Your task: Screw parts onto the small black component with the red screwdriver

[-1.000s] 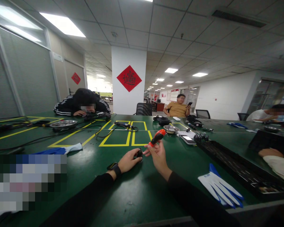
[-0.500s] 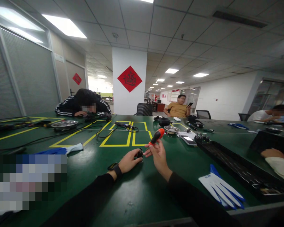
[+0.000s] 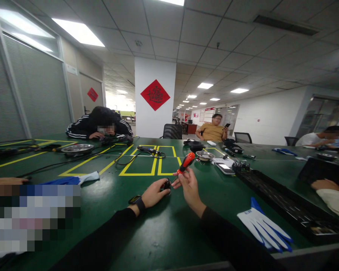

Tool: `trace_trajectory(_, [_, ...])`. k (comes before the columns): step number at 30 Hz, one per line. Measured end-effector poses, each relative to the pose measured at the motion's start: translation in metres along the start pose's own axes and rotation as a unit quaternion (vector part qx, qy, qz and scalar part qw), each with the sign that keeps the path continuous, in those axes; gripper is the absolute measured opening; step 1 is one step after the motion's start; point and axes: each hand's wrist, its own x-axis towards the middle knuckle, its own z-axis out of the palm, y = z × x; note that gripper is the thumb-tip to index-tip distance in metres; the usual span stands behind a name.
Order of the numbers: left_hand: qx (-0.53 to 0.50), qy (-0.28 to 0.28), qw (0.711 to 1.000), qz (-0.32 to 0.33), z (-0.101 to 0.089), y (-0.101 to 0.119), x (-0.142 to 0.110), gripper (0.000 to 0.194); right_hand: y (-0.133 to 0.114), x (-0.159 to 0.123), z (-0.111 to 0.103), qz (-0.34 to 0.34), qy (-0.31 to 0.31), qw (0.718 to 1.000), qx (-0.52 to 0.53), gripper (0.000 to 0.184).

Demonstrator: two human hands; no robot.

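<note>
Here, at a green table marked with yellow tape, a seated person works with two bare hands over a small black part. The left hand, a dark watch on its wrist, is closed around that part and holds it down on the table surface. The right hand grips a red-and-black screwdriver by the lower end of its handle. The tool's long axis tilts up and away to the right, its handle top pointing toward the far side of the table, its working end aimed down and left toward the part. The two hands sit just beside each other, with the part between them and closest to the left. The tip itself is too small to make out. A white-and-blue glove lies to the right, near a long black tray.
</note>
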Motion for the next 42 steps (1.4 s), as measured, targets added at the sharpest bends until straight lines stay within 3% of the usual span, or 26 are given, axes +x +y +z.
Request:
trace_trajectory(5, [0.006,0.001,1.0,0.0,0.0007,-0.002,0.0005,0.026,0.0031,0.0005,0.0006,-0.005,0.02,1.0,-0.005,0.032])
trace_trajectory(18, [-0.003,0.001,1.0,0.003,0.0001,-0.0007,0.0002,0.023,0.0014,-0.0002,0.0006,0.008,-0.007,1.0,-0.005,0.025])
trace_trajectory(23, [-0.004,-0.005,1.0,0.003,-0.0014,0.002,0.0002,0.021,0.0028,-0.0013,0.0014,0.004,-0.004,1.0,0.0,0.031])
trace_trajectory(29, [0.003,-0.005,1.0,0.007,-0.0013,0.0016,0.0,0.02,-0.002,-0.0036,0.0008,-0.002,-0.014,1.0,0.003,0.019])
trace_trajectory(34, [0.003,0.002,1.0,0.007,-0.0011,0.0006,0.0003,0.022,0.0002,-0.0022,0.001,0.015,-0.019,1.0,-0.006,0.021])
trace_trajectory(39, [0.006,-0.005,1.0,0.008,-0.0008,0.0001,0.0005,0.02,0.0028,-0.0036,0.002,0.0,0.011,1.0,-0.003,0.035])
trace_trajectory(42, [0.014,-0.002,1.0,0.012,-0.001,-0.0006,0.0004,0.019,0.0,-0.0042,0.002,-0.004,-0.005,1.0,-0.008,0.03])
